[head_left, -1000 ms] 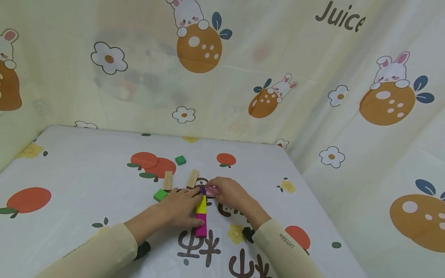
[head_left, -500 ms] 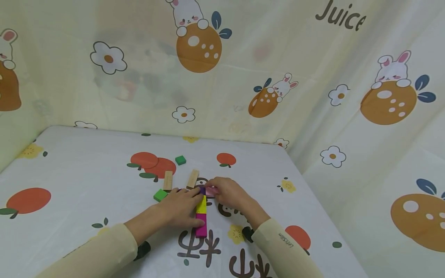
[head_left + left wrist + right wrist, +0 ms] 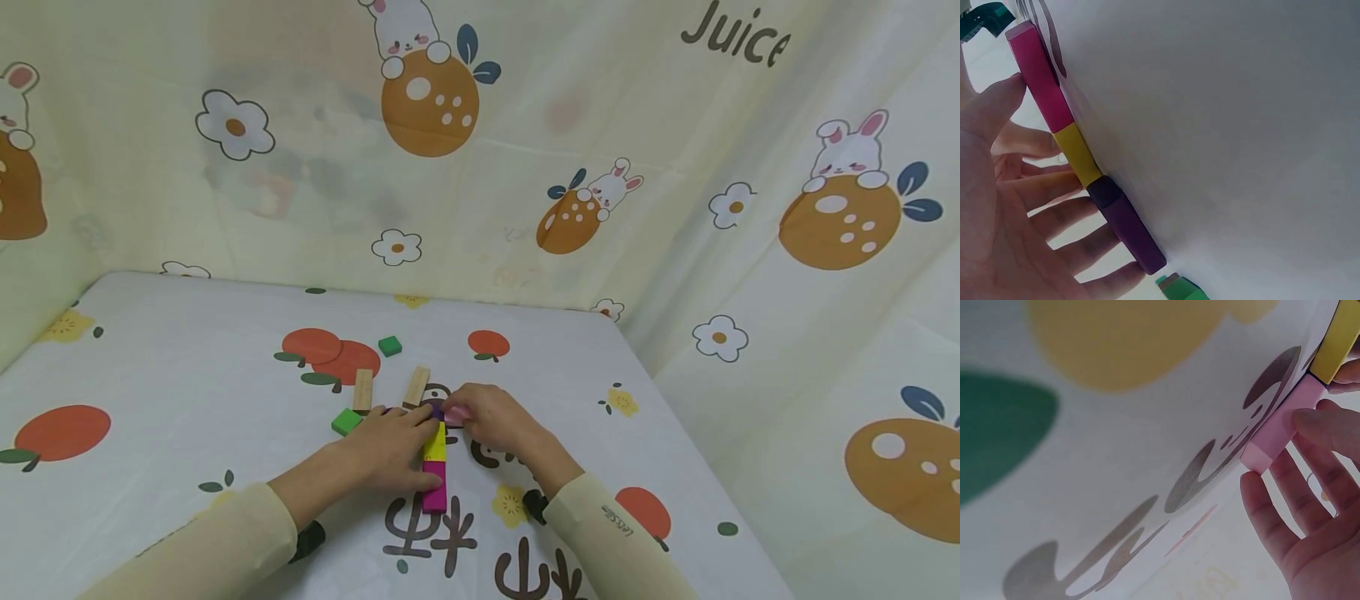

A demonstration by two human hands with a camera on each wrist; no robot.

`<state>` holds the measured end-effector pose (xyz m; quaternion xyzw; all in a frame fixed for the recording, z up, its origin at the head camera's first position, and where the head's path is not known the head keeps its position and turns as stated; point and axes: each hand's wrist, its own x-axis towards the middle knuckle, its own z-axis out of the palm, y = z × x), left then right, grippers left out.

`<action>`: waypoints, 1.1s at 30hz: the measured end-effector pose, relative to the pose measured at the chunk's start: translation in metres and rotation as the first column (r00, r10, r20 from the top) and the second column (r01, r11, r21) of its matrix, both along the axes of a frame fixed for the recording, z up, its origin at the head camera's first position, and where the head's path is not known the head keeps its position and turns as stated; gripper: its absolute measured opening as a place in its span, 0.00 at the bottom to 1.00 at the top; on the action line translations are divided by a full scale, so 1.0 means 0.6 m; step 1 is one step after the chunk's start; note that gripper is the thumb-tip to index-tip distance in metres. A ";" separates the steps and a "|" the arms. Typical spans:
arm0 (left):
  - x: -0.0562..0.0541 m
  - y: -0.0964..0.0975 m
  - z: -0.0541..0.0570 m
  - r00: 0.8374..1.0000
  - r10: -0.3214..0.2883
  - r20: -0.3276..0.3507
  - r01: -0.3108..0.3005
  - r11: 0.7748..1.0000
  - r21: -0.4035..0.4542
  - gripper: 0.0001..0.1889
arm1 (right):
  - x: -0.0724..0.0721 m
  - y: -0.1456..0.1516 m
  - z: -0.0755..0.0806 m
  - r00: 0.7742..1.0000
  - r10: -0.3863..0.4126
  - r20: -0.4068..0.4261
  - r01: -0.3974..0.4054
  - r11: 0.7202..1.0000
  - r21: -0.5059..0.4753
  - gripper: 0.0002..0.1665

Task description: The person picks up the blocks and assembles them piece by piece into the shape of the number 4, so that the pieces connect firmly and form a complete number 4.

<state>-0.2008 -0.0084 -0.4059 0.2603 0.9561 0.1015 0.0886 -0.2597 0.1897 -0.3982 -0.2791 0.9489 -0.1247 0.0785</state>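
My left hand (image 3: 390, 450) lies over a line of blocks, fingers fairly straight, thumb at the magenta block (image 3: 433, 498). Beyond that come a yellow block (image 3: 435, 446) and a dark purple-blue one (image 3: 1105, 191). The left wrist view shows fingertips along a purple block (image 3: 1137, 234) adjoining the dark one; from the head it is mostly hidden by the hand. Opposite, my right hand (image 3: 491, 412) pinches a pink block (image 3: 1282, 427) between thumb and fingers. One end of the pink block sits right at the dark block beside the yellow one.
Two plain wooden blocks (image 3: 363, 390) lie just beyond my left hand. One green block (image 3: 347, 422) sits to its left, another green block (image 3: 390, 346) farther back. A printed white cloth (image 3: 195, 358) covers the table, and a patterned curtain (image 3: 315, 192) hangs behind.
Both hands stay almost where they were. The pink block, held by the right hand, shifts very slightly; the other blocks keep their places.
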 end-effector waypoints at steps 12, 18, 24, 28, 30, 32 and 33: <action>0.003 0.000 0.005 1.000 0.001 -0.001 -0.001 1.000 0.003 0.45 | 0.002 0.000 0.000 0.999 -0.029 0.013 0.030 1.000 -0.010 0.20; 0.003 0.000 0.005 1.000 0.003 0.000 -0.003 1.000 0.001 0.45 | 0.002 0.000 0.000 0.999 -0.046 0.028 0.047 0.999 -0.012 0.20; 0.002 0.001 0.004 1.000 0.002 0.000 -0.002 1.000 0.003 0.45 | 0.001 0.000 -0.002 0.998 -0.054 0.028 0.054 0.999 -0.001 0.20; 0.001 0.002 0.003 1.000 0.001 0.008 -0.001 1.000 0.002 0.45 | 0.000 0.000 -0.003 0.998 -0.046 0.030 0.046 0.999 -0.005 0.20; 0.001 0.003 0.003 1.000 0.002 0.011 -0.003 1.000 0.006 0.45 | 0.000 0.000 -0.003 0.999 -0.039 0.029 0.039 0.999 -0.007 0.20; 0.000 0.003 0.003 1.000 0.005 0.014 -0.005 1.000 0.012 0.45 | 0.000 0.000 -0.003 0.999 -0.033 0.027 0.033 0.999 -0.006 0.19; 0.000 0.003 0.003 1.000 0.006 0.015 -0.006 1.000 0.015 0.45 | 0.000 0.000 -0.004 0.999 -0.033 0.028 0.034 0.999 -0.007 0.19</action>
